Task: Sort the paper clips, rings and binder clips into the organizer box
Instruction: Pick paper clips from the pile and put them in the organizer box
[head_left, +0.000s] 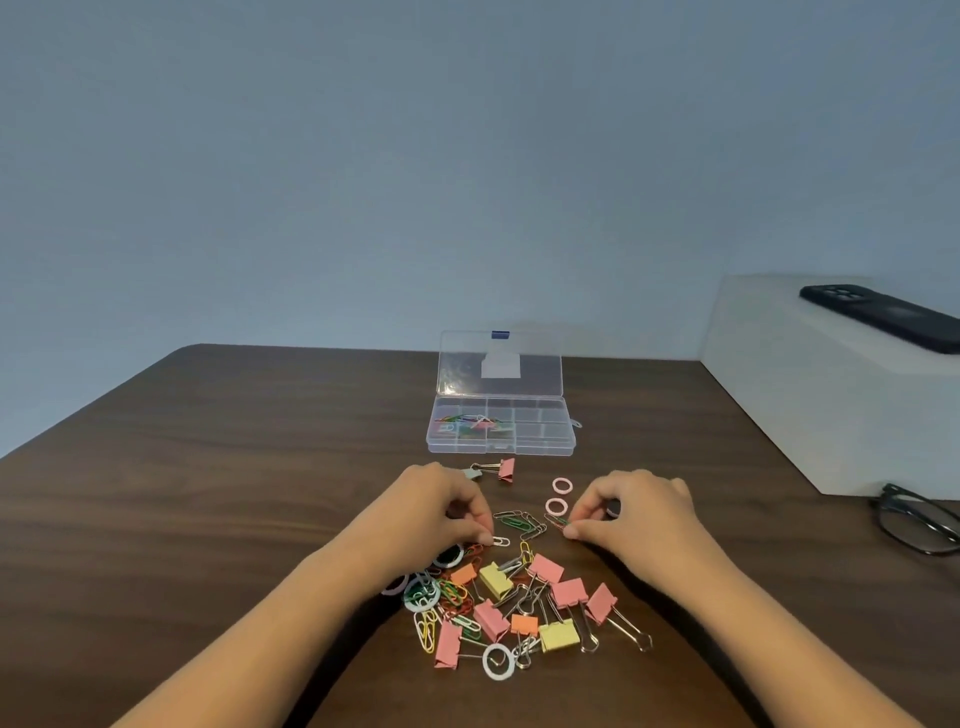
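Pinching half-hidden paper clips (500, 541), the hands (436, 506) (639, 512) partly cover rings (449, 557).

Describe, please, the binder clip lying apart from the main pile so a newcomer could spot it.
On the dark brown wooden table stands a clear plastic organizer box, lid open. Just before it lies a pink binder clip; the other pink ones sit in the nearer pile.

One organizer box (501, 439) — loose binder clips (545, 568): six pink, two yellow, two orange; paper clips (522, 522) uncountable.
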